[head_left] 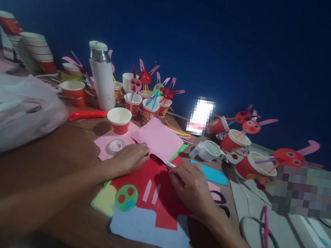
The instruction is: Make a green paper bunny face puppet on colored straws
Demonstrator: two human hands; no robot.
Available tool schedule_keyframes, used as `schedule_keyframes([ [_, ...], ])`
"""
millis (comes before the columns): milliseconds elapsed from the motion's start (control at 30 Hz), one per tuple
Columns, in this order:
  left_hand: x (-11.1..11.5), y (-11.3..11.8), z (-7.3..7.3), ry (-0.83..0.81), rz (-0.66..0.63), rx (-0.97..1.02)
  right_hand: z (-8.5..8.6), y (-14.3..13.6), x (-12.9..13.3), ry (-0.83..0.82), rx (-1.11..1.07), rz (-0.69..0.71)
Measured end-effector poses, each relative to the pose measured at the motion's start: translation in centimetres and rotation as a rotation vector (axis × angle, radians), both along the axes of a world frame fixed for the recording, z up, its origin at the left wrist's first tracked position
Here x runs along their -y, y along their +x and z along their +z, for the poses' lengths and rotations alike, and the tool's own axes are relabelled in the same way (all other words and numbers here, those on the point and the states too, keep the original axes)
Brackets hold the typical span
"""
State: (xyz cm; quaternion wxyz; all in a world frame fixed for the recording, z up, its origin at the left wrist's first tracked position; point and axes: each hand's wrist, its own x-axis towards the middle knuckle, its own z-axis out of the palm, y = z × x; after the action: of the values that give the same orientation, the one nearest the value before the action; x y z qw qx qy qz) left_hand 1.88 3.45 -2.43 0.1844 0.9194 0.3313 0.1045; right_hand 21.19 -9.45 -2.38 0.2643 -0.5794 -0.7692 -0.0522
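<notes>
A: From where you sit, how do my hands look?

B: I have the left hand [134, 157] with its fingers drawn narrow, at the lower left edge of the pink sheet [160, 137]. I can't tell from here whether they pinch it.

A: And the right?

B: I see the right hand [189, 181] curled up, knuckles high, over the red sheet [137, 178]. A small white thing [171, 165] shows by its fingertips; whether it's gripped, I can't tell.

A: Where does the pink one lie?

B: Mid-tabletop [75, 228], above the red sheet's far end. On the red I have two pink strips [147, 190], side by side. A green disc [126, 197] overlaps its near left part, and blue-grey paper [140, 228] reaches closest to the tabletop's near edge.

A: What else?

B: A tape roll [110, 147] just beside the left hand, a paper cup [118, 126] behind it, and black loop handles [228, 212] beside the right. Toward the tabletop's far edge, I see cups holding eared paper faces [158, 89].
</notes>
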Motion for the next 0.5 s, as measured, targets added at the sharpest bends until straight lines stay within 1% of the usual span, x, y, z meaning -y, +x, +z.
schedule_keyframes([
  [133, -0.6, -0.4, 1.1, -0.095, -0.010, 0.028, 0.4, -0.1, 0.3, 0.001, -0.078, 0.020],
  [233, -1.1, -0.6, 1.5, -0.135, -0.021, 0.048, 0.8, -0.4, 0.3, -0.021, -0.147, 0.035],
  [367, -1.0, -0.8, 1.4, -0.119, -0.075, 0.029, 1.1, -1.1, 0.1, -0.058, -0.171, 0.032],
  [500, -0.5, -0.8, 1.1, -0.076, -0.116, 0.009, 0.8, -1.6, 0.0, -0.087, -0.142, 0.037],
])
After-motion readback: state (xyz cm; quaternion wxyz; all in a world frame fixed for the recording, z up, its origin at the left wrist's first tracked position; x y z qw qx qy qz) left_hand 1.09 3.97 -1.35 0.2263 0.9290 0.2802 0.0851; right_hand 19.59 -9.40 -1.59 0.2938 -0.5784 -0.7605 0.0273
